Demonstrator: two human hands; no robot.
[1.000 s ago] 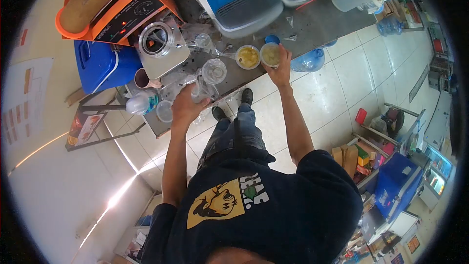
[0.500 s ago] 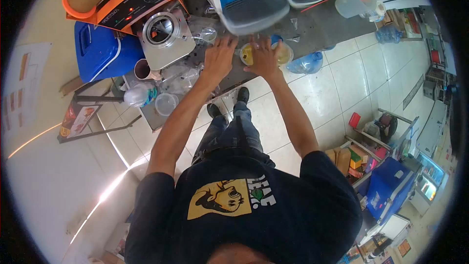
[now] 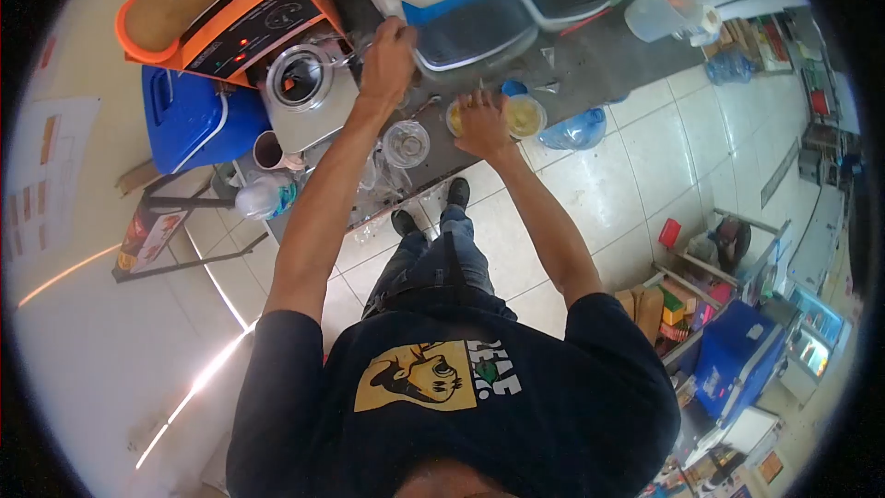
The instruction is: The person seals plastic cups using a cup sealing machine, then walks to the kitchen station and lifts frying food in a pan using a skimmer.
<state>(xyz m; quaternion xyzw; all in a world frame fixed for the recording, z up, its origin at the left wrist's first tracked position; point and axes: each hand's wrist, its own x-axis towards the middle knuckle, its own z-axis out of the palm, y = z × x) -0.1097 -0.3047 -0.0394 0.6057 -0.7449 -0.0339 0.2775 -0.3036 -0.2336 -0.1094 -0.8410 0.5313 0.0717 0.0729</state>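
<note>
My left hand [image 3: 387,60] is raised over the back of the counter, beside the metal plate of the orange machine. Its fingers are curled, and what they hold, if anything, is hidden. My right hand [image 3: 482,127] lies with fingers spread over a clear cup of yellow contents [image 3: 454,118], covering much of it. Touching distance to its right stands a second cup of yellow contents [image 3: 525,116], with a small blue item [image 3: 513,88] just behind. Between my forearms sits an empty-looking clear plastic cup [image 3: 406,144].
The orange machine [image 3: 249,37] with a round metal opening [image 3: 300,77] stands at left, near a blue cooler box [image 3: 194,115]. Black-topped trays [image 3: 475,29] line the back. A white bucket [image 3: 662,11] is at right. A blue plastic bag [image 3: 573,129] hangs by the counter edge.
My left hand has moved up and left, away from the cups, and its fingers have curled. My right hand has shifted slightly left, uncovering the right cup. The clear plastic cup now shows.
</note>
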